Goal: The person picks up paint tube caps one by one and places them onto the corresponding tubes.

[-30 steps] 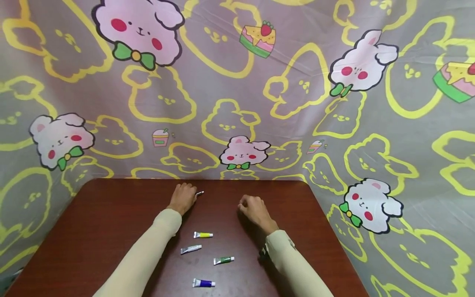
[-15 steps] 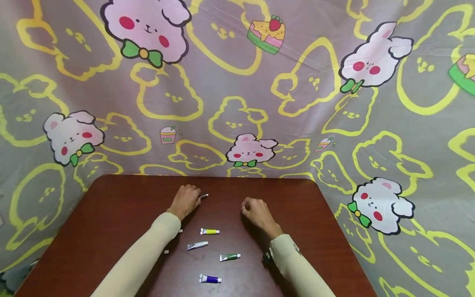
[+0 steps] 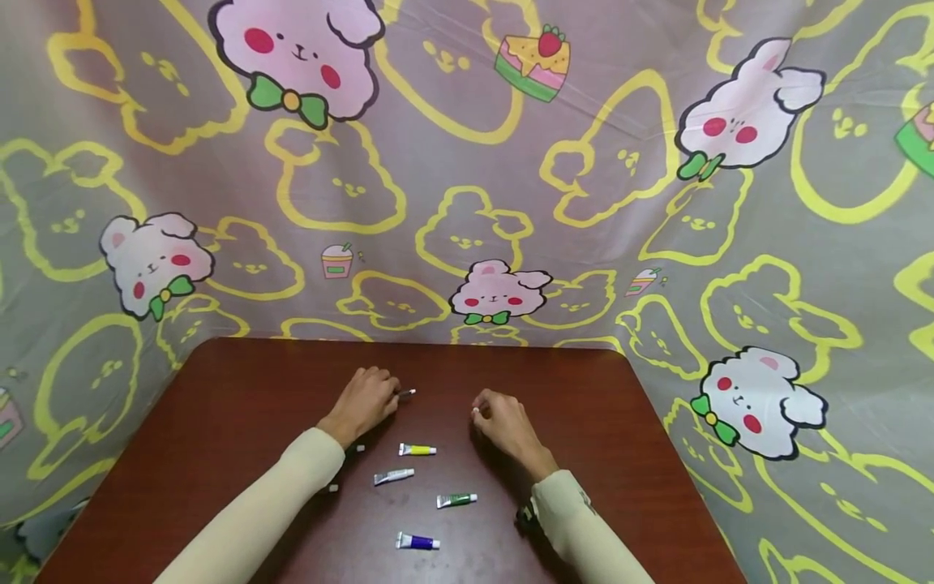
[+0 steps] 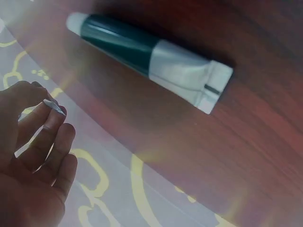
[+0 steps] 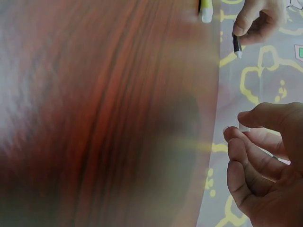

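Note:
My left hand [image 3: 368, 401] is over the far left middle of the table and pinches a small dark paint tube [image 5: 237, 45], its white cap end pointing right. To its right my right hand [image 3: 505, 422] has thumb and forefinger together on a small white piece [image 5: 244, 126], mostly hidden by the fingertips. Between the forearms lie a yellow paint tube [image 3: 417, 450], a silver-white one [image 3: 394, 477], a green one [image 3: 456, 500] and a blue one [image 3: 418, 542]. A dark green tube [image 4: 142, 59] fills much of the left wrist view.
White caps of two more tubes peek out beside the left sleeve [image 3: 292, 478]; the sleeve hides the rest. The brown table [image 3: 598, 438] has rounded far corners. A patterned cloth [image 3: 467, 227] hangs around its back and sides.
The head view has shifted slightly. Both hands have drawn a little nearer the tubes, still pinching. Two caps beside the left sleeve have come into sight.

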`<action>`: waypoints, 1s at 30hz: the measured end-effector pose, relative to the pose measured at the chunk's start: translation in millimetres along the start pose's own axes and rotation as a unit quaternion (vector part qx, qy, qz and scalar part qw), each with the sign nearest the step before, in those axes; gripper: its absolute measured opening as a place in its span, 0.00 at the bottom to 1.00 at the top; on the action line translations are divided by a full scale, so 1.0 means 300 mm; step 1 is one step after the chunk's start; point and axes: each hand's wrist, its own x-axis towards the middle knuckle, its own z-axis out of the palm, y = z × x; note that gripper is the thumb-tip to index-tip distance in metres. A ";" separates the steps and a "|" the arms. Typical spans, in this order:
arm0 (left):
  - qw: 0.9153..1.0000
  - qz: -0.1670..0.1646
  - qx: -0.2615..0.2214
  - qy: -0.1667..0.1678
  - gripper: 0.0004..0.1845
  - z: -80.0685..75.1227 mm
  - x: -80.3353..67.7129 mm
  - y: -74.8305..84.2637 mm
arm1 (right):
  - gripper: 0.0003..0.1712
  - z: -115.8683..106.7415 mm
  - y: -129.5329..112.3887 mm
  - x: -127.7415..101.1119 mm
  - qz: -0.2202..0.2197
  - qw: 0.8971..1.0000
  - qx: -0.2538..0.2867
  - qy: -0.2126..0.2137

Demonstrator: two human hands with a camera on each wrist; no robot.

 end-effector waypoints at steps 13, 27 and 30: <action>1.000 0.003 0.001 -0.008 0.08 -0.051 -0.045 0.050 | 0.05 0.002 -0.044 -0.045 -0.015 1.000 0.004 0.000; 1.000 0.015 -0.006 -0.002 0.08 -0.103 -0.095 0.093 | 0.04 0.024 -0.084 -0.094 -0.039 0.999 -0.002 0.017; 1.000 0.017 -0.003 -0.003 0.07 -0.112 -0.104 0.103 | 0.03 0.029 -0.099 -0.103 -0.044 0.999 -0.001 0.018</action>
